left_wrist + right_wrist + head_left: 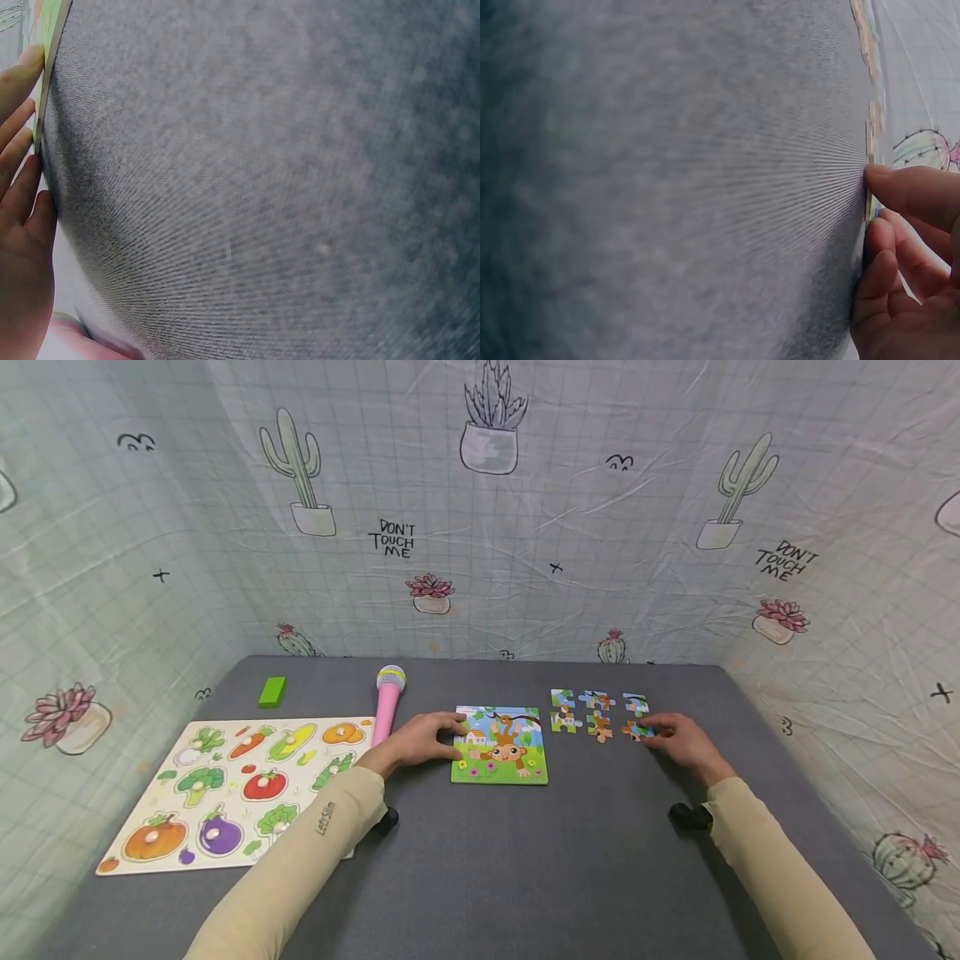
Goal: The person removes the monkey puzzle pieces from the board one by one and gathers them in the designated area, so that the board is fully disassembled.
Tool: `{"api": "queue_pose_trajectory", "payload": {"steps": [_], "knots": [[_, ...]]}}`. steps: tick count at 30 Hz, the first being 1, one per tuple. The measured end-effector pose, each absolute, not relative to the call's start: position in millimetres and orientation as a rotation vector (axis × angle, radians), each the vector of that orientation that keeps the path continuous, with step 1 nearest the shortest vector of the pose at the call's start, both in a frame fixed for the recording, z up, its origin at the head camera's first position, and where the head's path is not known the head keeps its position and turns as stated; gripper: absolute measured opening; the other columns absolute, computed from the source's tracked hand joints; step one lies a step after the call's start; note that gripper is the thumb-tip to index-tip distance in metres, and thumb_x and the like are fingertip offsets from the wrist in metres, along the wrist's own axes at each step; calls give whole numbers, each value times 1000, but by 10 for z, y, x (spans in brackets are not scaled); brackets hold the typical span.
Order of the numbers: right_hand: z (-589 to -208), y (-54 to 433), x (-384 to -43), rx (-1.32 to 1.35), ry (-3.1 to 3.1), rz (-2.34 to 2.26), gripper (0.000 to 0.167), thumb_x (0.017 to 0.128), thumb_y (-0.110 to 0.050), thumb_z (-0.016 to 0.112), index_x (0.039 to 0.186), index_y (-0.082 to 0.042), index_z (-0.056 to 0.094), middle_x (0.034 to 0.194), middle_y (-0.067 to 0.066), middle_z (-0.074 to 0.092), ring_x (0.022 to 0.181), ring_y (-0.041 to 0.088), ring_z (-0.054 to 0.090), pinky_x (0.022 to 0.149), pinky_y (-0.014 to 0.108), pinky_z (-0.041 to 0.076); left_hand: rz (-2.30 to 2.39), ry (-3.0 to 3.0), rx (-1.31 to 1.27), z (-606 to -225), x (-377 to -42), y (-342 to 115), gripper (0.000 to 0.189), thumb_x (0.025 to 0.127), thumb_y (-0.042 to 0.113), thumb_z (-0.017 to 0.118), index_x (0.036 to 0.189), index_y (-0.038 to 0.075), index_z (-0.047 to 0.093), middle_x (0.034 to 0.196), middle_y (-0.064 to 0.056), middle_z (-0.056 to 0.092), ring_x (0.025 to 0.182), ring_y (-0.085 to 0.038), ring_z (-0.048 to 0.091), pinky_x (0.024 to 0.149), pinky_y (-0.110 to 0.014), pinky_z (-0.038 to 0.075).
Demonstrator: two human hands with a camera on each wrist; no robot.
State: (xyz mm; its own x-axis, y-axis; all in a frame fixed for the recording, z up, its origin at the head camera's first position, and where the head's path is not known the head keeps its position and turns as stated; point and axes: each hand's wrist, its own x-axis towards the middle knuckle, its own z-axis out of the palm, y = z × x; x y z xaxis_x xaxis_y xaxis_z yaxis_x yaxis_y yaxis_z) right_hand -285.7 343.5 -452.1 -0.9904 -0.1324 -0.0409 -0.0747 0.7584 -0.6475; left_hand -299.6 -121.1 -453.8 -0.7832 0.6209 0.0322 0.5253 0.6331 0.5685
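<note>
A jigsaw board [498,745] with a monkey picture lies on the grey table in the head view, the monkey complete with house and flowers. My left hand [423,739] rests at the board's left edge, thumb and fingers touching it; the left wrist view shows these fingers [24,180] fairly straight along its rim. To the right lie several loose jigsaw pieces in two rows, among them a monkey-face piece [600,727]. My right hand [682,743] pinches the lower right jigsaw piece [637,731] between thumb and fingers, low at the tabletop.
A vegetable peg puzzle [232,789] covers the table's left side, partly behind my left sleeve. A pink toy microphone [387,702] lies beside its right edge, and a green block [272,692] lies behind it. Patterned cloth walls [480,577] surround the grey table [540,860].
</note>
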Motion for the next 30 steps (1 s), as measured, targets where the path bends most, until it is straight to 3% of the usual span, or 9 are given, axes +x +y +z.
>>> {"api": "queue_pose_trajectory", "payload": {"steps": [14,21,26,30], "knots": [[-4541,3454,-2869,-127,2867,-1031,38,95,-13,64,127,6,60,130,29,47,107,39,54,85,50,49,844,2707,957,-4533,-2991,-1212,44,85,23,76,123,4,67,147,-10,48,138,-29,40,113,-44,32],[-4398,3383,-2884,-99,2787,-1056,44,98,-19,59,133,6,54,141,33,42,124,48,45,92,55,46,859,2698,938,-4522,-2989,-1205,44,86,24,76,124,4,66,147,-9,48,139,-28,39,113,-44,32],[-4248,3045,-2852,-73,2718,-1149,48,101,-24,54,140,3,48,147,29,36,126,45,44,95,54,45,860,2706,951,-4519,-2978,-1204,44,85,24,76,124,4,66,147,-10,48,138,-28,40,113,-45,32],[-4199,2603,-2794,-202,2673,-1204,46,101,-22,55,140,2,49,144,25,43,116,41,54,90,48,49,861,2704,956,-4530,-2966,-1207,44,86,24,75,124,3,66,147,-11,48,138,-29,40,113,-45,32]]}}
